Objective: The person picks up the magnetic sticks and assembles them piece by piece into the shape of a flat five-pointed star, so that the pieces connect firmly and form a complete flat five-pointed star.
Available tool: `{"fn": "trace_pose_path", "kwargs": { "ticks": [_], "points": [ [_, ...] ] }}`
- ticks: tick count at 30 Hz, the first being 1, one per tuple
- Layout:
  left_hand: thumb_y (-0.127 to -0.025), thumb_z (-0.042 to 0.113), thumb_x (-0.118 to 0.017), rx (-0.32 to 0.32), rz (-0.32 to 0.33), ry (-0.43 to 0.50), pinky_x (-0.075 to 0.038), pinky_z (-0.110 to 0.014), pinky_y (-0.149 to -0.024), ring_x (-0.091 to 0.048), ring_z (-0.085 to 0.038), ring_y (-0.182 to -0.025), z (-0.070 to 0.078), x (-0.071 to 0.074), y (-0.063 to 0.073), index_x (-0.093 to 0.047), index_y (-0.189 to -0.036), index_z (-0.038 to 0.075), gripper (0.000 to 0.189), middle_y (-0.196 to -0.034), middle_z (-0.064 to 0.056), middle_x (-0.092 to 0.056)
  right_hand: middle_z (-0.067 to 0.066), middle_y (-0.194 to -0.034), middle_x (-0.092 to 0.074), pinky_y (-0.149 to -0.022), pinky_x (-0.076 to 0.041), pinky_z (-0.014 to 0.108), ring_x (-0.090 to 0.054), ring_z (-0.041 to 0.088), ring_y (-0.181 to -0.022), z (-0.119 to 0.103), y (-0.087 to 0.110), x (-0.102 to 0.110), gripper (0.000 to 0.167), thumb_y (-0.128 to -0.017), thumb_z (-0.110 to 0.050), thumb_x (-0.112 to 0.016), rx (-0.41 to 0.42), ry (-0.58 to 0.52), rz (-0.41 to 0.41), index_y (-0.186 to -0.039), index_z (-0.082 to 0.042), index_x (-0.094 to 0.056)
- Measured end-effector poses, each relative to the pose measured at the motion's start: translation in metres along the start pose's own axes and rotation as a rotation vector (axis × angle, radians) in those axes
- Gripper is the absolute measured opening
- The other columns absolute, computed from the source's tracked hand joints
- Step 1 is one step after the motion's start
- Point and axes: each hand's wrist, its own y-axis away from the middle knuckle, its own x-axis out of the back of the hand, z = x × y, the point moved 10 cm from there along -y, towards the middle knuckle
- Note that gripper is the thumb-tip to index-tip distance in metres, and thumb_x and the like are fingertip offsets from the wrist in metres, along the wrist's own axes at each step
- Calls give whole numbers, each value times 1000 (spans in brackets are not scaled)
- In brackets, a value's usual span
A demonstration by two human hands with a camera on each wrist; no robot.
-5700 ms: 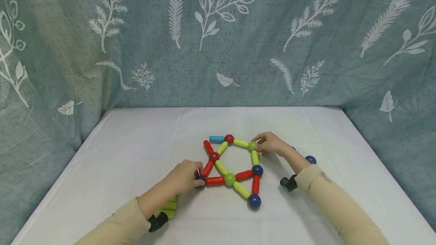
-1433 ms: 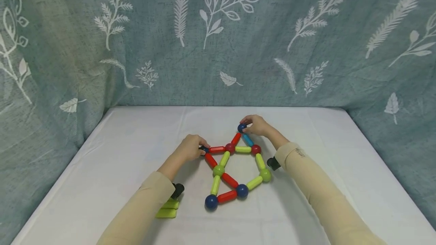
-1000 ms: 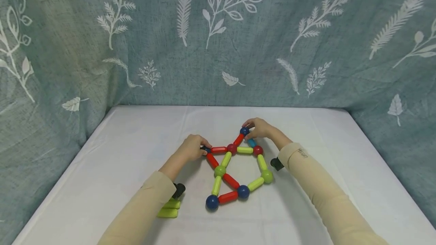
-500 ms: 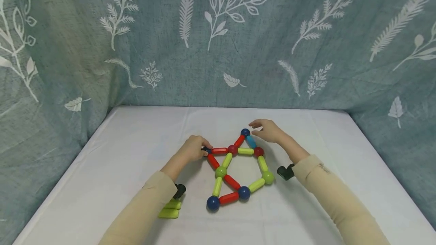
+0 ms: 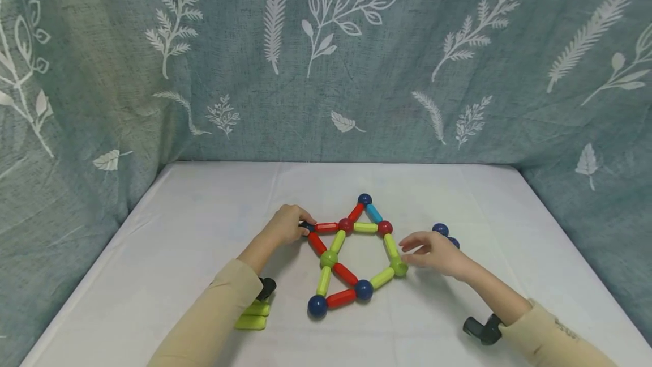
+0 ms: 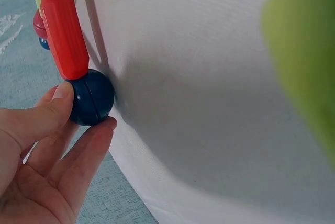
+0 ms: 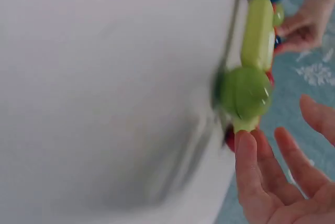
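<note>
Magnetic rods and balls form a flat figure on the table, with a pentagon ring and triangles on its sides. My left hand (image 5: pixel 287 223) pinches the blue ball (image 6: pixel 93 97) at the figure's left corner, where two red rods (image 5: pixel 326 226) meet. At the figure's right, my right hand (image 5: pixel 435 252) hovers with spread fingers beside the light green ball (image 5: pixel 399 267) and holds nothing. A blue ball (image 5: pixel 364 200) at the far tip joins a red rod and a light blue rod (image 5: pixel 374 213). Another blue ball (image 5: pixel 318 306) marks the near left corner.
Several light green pieces (image 5: pixel 251 321) lie by my left forearm, partly hidden. Two loose blue balls (image 5: pixel 440 229) sit beyond my right hand. White cloth (image 5: pixel 214 197) covers the table, and a leaf-patterned teal curtain (image 5: pixel 377 129) hangs behind it.
The figure has turned, and a blue ball now joins the formerly free ends of the light blue and red rods. My right hand let go of that ball and moved nearer and rightward.
</note>
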Motion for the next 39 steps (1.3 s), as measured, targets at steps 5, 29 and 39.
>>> {"fn": "trace_pose_path", "kwargs": {
  "ticks": [5, 29, 39],
  "points": [
    [-82, 5, -67, -7, 2, 3, -43, -41, -90, -55, -27, -107, 1, 1, -1, -71, -100, 7, 19, -104, -8, -66, 13, -102, -62, -63, -53, 28, -61, 19, -82, 10, 9, -10, 33, -81, -21, -69, -26, -123, 13, -105, 1, -62],
    [-78, 10, -72, -39, -87, -94, -46, -39, -85, -59, -25, -97, 7, -5, 30, -71, -95, 4, 18, -96, -7, -68, 9, -98, -61, -63, -51, 27, -58, 15, -74, 23, -19, -3, 19, -80, -11, -70, -201, -104, 141, -95, -2, -63],
    [-70, 15, -79, -171, -85, -76, -36, -24, -51, -40, -11, -54, 49, -21, 83, -62, -63, 7, 20, -54, 4, -49, 18, -113, -55, -68, -51, 27, -58, 18, -81, 30, -52, 1, 28, -86, -13, -64, -241, -187, 156, -110, 1, -59]
  ]
}}
